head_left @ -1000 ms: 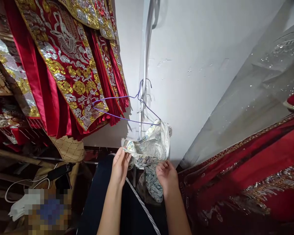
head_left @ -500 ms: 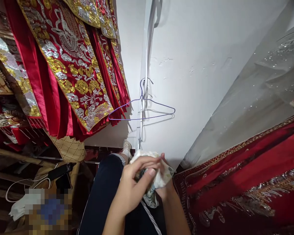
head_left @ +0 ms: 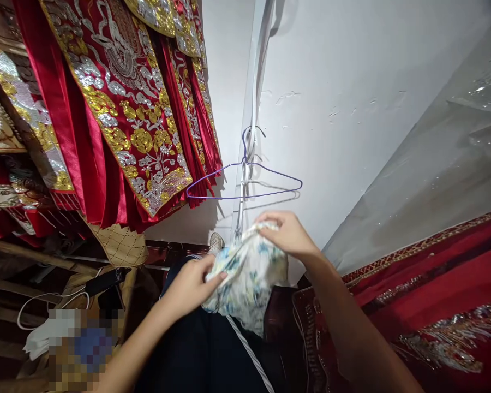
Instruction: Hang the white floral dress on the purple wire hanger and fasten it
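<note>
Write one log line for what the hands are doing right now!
left hand: grips floral cloth lower edge | right hand: pinches its top | purple hanger: bare, hung above | red garments: left

Blue-floral white cloth [head_left: 249, 278], purple hanger [head_left: 245, 183]

One view only, from the person's head, tilted forward and down at close range. It faces a white wall [head_left: 352, 82] where a wire hanger [head_left: 245, 183] hangs (red embroidered robes [head_left: 118, 109] fill the left), with both forearms entering from below.
</note>
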`<state>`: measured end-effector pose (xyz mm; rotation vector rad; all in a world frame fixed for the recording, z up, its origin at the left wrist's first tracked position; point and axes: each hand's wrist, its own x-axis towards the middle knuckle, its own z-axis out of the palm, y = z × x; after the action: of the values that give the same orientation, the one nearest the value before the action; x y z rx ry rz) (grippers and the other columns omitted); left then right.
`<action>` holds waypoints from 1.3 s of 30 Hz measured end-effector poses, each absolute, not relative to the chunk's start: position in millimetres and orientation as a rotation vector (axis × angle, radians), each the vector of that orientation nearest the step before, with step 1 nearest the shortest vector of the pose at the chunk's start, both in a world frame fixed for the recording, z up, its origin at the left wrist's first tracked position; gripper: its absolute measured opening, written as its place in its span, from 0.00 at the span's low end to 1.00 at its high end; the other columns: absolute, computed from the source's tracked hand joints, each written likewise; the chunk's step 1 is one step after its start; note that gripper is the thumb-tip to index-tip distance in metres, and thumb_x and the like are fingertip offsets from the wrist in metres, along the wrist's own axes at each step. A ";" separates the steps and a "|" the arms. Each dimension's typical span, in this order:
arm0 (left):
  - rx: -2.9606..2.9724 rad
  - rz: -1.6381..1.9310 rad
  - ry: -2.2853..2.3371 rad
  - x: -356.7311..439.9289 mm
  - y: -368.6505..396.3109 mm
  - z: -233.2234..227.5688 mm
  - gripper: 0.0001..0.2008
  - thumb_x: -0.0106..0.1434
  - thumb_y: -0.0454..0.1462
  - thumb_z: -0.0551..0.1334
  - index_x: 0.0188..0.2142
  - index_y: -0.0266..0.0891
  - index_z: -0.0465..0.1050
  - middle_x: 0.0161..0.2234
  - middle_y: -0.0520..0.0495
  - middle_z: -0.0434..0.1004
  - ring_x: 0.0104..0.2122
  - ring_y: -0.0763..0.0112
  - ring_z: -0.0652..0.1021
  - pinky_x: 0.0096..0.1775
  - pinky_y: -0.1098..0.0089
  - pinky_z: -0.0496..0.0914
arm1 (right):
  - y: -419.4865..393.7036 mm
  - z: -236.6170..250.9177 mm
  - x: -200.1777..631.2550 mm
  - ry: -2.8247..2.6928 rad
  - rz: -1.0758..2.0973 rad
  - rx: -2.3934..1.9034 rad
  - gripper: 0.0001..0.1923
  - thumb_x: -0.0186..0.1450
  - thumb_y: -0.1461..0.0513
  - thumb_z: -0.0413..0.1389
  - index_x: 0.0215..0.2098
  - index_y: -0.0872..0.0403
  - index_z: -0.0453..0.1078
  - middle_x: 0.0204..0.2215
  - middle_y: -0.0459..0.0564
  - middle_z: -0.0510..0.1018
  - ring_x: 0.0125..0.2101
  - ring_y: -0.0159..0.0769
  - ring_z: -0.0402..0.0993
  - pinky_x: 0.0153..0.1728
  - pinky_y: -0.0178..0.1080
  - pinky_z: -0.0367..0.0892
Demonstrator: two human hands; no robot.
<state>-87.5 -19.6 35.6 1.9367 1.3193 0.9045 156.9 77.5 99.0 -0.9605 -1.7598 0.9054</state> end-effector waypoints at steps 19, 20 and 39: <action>1.879 0.740 1.153 -134.9 29.8 35.7 0.22 0.63 0.50 0.63 0.50 0.40 0.68 0.32 0.50 0.75 0.29 0.69 0.72 0.31 0.72 0.64 | 151.7 71.1 210.3 -1.993 0.447 -1.190 0.13 0.57 0.66 0.50 0.34 0.53 0.77 0.29 0.47 0.80 0.30 0.39 0.74 0.30 0.36 0.63; 2.023 0.620 1.237 -140.9 34.9 40.6 0.18 0.64 0.51 0.61 0.43 0.39 0.72 0.30 0.50 0.74 0.28 0.68 0.72 0.32 0.71 0.64 | 145.7 74.4 214.2 -2.013 0.461 -1.186 0.11 0.57 0.65 0.50 0.31 0.53 0.75 0.27 0.46 0.79 0.27 0.38 0.72 0.28 0.35 0.60; 2.525 1.191 1.312 -112.5 130.8 136.5 0.17 0.68 0.34 0.51 0.53 0.37 0.70 0.41 0.43 0.80 0.43 0.64 0.79 0.49 0.64 0.70 | 77.4 101.4 216.0 -1.799 0.276 -1.198 0.37 0.57 0.65 0.55 0.65 0.48 0.62 0.32 0.48 0.80 0.25 0.38 0.71 0.29 0.40 0.67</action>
<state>-112.5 130.8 136.5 2.5254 1.3119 1.1909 216.0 77.4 101.4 -1.1983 -1.7991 0.2764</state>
